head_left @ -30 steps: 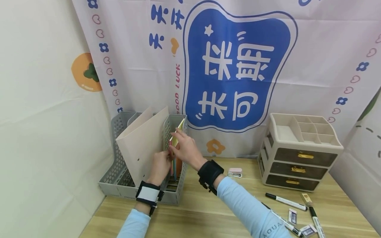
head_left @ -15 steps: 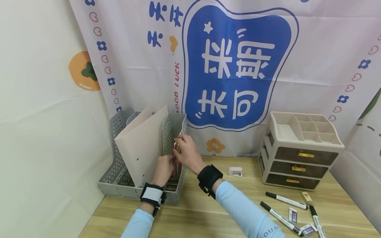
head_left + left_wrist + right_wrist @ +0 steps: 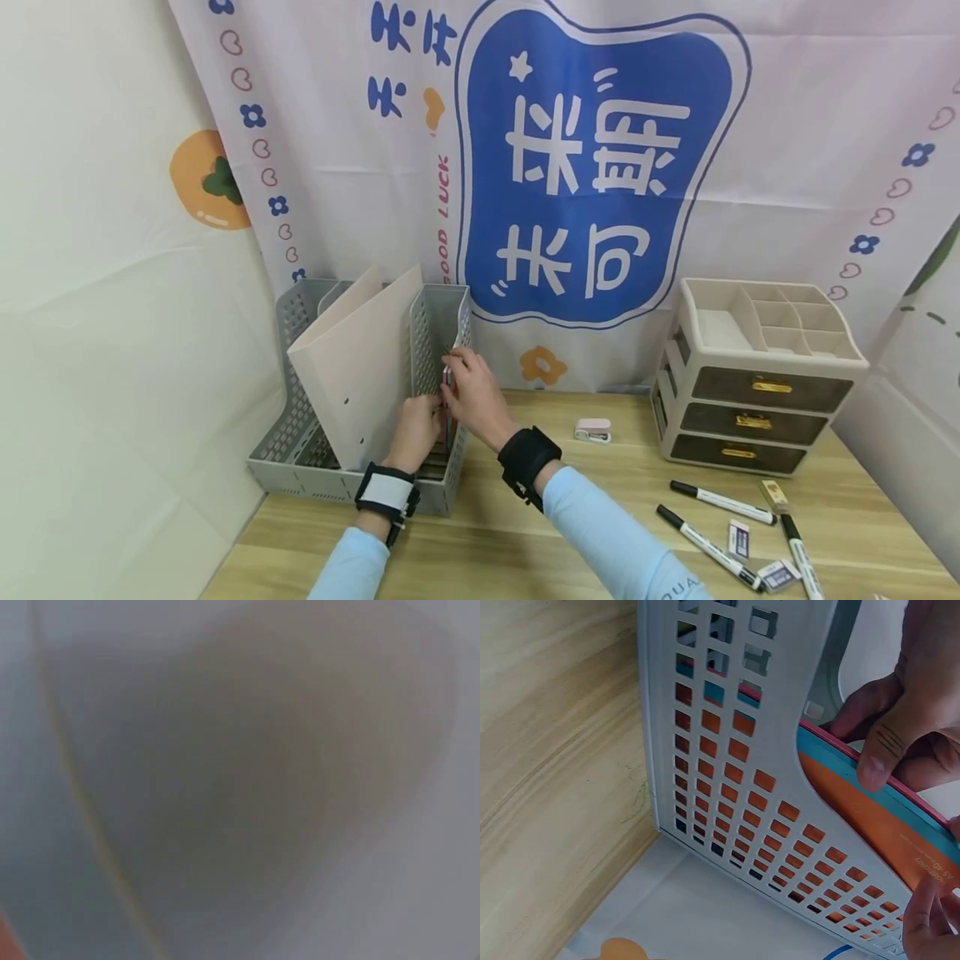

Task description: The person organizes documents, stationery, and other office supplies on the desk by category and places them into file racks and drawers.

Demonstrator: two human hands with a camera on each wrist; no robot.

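Observation:
A thin notebook (image 3: 877, 817) with an orange cover, a teal band along one side and a pink edge stands in the right-hand compartment of the grey file rack (image 3: 296, 477). My left hand (image 3: 412, 429) pinches its near edge between thumb and fingers, seen close up in the right wrist view. Farther back, my right hand (image 3: 480, 400) pinches its upper part. Much of the notebook is hidden behind my hands and the perforated rack wall (image 3: 739, 776). A cream folder (image 3: 367, 375) leans in the compartment to the left. The left wrist view is a pale blur.
A pink stapler (image 3: 593, 429) lies right of the rack. A cream drawer organiser (image 3: 757, 375) stands at the right. Several markers (image 3: 708, 546) and small erasers (image 3: 738, 538) are scattered in front of it. A printed curtain (image 3: 540, 167) hangs behind.
Both hands have moved slightly right, and my right hand has come down. The notebook has sunk lower in the compartment, and its yellow part no longer shows above the hand.

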